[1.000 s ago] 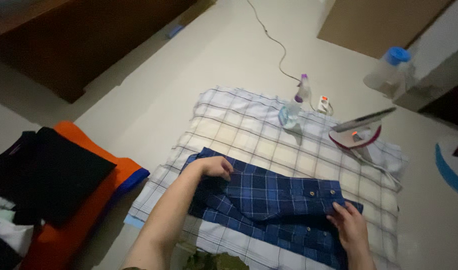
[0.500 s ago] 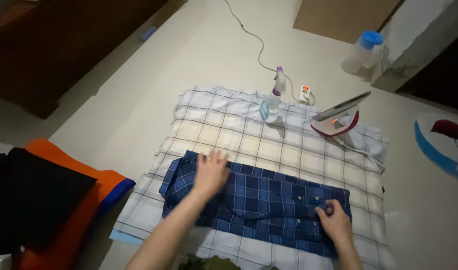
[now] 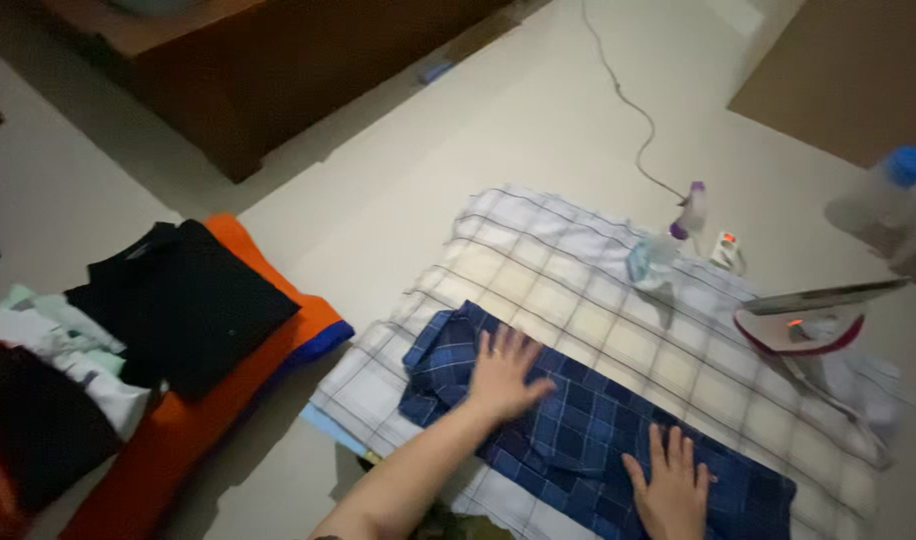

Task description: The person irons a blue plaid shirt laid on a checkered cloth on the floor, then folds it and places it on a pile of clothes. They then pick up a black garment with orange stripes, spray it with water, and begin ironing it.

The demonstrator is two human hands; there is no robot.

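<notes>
— On the near part of the white checked cloth, what lies under the hands?

— From the head camera: a dark blue plaid shirt, folded into a long strip that runs from the left-centre down toward the near right edge. Both hands rest on top of it.

— How do the hands sit?

— Left hand lies flat, fingers spread, palm down on the left part of the shirt, just right of its bunched left end. Right hand is also flat and open, fingers fanned, pressing the near right part. Neither one pinches or grasps the fabric; the shirt is under the palms, stretched between them.

— And around them?

— Far right on the cloth stands an iron, tipped up on its heel, with a small red light showing. A clear spray bottle with a purple top stands on the far edge of the cloth, left of the iron, and a white power strip is just beside it, its cord running away across the floor. To the left, apart from the cloth, lies a pile of folded clothes, black on orange.
</notes>
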